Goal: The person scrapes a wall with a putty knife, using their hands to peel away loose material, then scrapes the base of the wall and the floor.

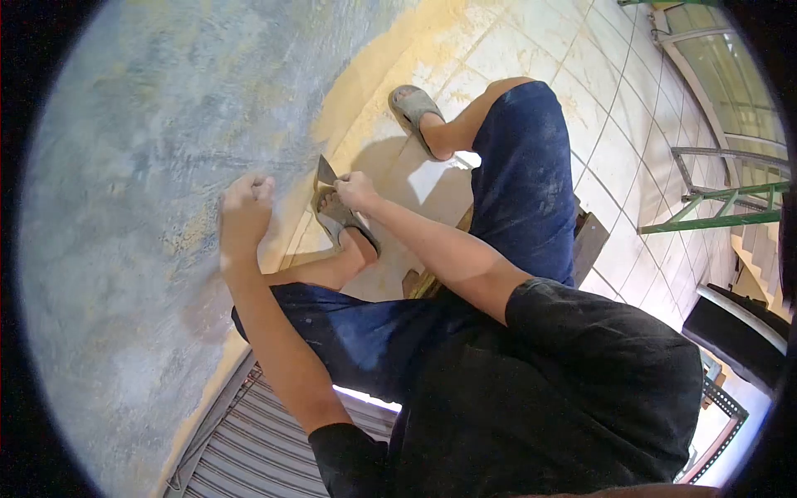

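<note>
My right hand (357,192) grips a putty knife (326,173), whose pointed metal blade stands out beyond the fingers, above one sandaled foot (336,212). The handle is hidden in the fist. My left hand (246,212) is raised in front of the grey-blue mottled wall (166,149), its fingers curled inward. Whether something small is inside those fingers, or whether they touch the wall, I cannot make out. A yellowish strip (369,62) runs along the wall's edge, beside the floor.
White floor tiles (573,54) carry yellowish dust. My other sandal (415,112) rests near the wall. A wooden piece (591,241) shows behind my knee. Green metal framing (714,220) stands at the right, and a ribbed grey shutter (257,440) lies below my left arm.
</note>
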A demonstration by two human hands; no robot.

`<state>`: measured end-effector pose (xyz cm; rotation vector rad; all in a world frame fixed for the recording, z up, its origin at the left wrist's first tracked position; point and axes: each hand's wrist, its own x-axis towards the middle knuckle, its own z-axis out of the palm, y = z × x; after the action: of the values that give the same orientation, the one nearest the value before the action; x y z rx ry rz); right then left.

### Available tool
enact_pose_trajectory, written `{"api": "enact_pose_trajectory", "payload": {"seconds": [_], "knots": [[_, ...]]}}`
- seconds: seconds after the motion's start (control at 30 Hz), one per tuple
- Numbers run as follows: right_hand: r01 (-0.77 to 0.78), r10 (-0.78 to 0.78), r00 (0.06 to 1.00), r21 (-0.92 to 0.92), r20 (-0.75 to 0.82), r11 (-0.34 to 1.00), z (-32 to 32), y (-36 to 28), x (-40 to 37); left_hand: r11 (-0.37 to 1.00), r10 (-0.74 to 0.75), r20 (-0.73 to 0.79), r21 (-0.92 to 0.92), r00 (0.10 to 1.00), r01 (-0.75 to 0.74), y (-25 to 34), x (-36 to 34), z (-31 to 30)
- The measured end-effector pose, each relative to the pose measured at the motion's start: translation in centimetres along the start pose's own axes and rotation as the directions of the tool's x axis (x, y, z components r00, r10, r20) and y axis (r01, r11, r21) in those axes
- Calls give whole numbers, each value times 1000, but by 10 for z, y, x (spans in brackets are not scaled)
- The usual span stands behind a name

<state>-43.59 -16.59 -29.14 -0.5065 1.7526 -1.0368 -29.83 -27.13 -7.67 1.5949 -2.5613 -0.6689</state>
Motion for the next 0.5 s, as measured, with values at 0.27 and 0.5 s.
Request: {"api": "enact_pose_trajectory", "payload": {"seconds": [0.27, 0.5], "knots": [[525, 39, 820, -778, 570, 344, -66, -109, -21, 990, -121, 204, 94, 971, 103, 7, 7, 3], [-95, 284, 829, -378, 482, 921, -81, -111, -42, 989, -99, 204, 125, 974, 74, -6, 7, 15]]}}
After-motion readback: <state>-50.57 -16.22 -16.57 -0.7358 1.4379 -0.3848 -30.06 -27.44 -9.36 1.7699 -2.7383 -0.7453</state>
